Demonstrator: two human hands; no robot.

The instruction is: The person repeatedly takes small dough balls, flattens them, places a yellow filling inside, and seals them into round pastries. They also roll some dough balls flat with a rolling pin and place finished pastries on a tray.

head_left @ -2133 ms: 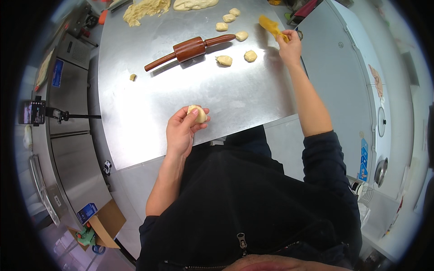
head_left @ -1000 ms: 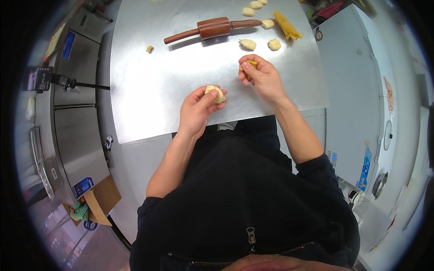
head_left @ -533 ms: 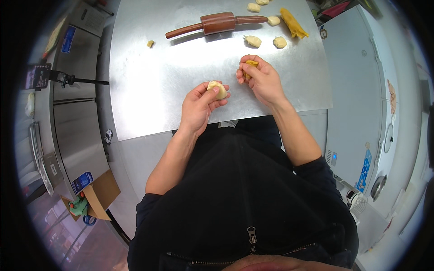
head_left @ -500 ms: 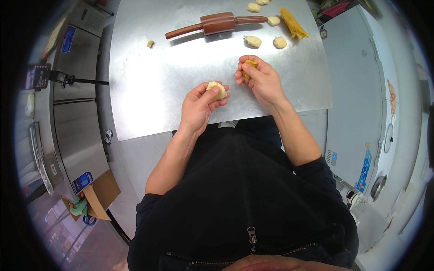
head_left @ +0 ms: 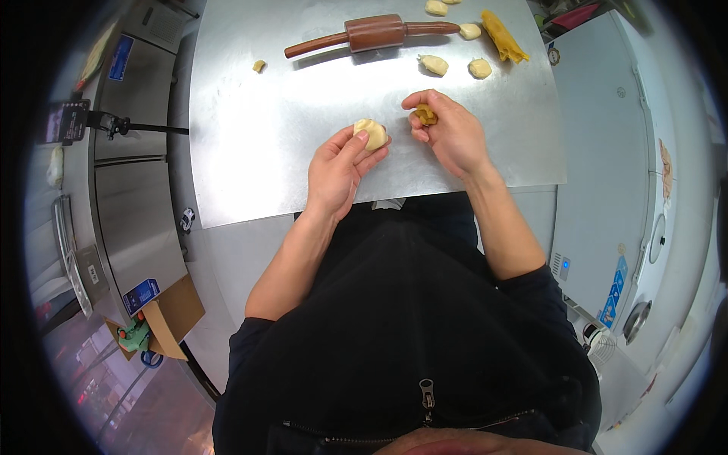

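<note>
My left hand (head_left: 334, 168) is closed on a pale dough piece (head_left: 371, 134), flattened and round, with the thumb lying on its face. To its right, my right hand (head_left: 455, 136) has its fingers curled round a small yellow-brown lump of filling (head_left: 426, 115). Both hands are above the near part of the metal table (head_left: 250, 167), apart from each other. Beyond them lie pale dough pieces, one (head_left: 434, 65) beside another (head_left: 480, 68). A longer yellow-brown roll of filling (head_left: 502, 36) rests at the far right.
A brown wooden rolling pin (head_left: 375, 33) lies across the far part of the table, its right handle close to a dough piece (head_left: 470, 31). One small yellowish scrap (head_left: 259, 66) sits at the left. A white freezer (head_left: 599, 152) stands right of the table; a cardboard box (head_left: 174, 315) is at lower left.
The dough in my left hand now shows a broader, rounder face and is held slightly higher. My right hand has shifted a little right, and its grip on the filling has turned.
</note>
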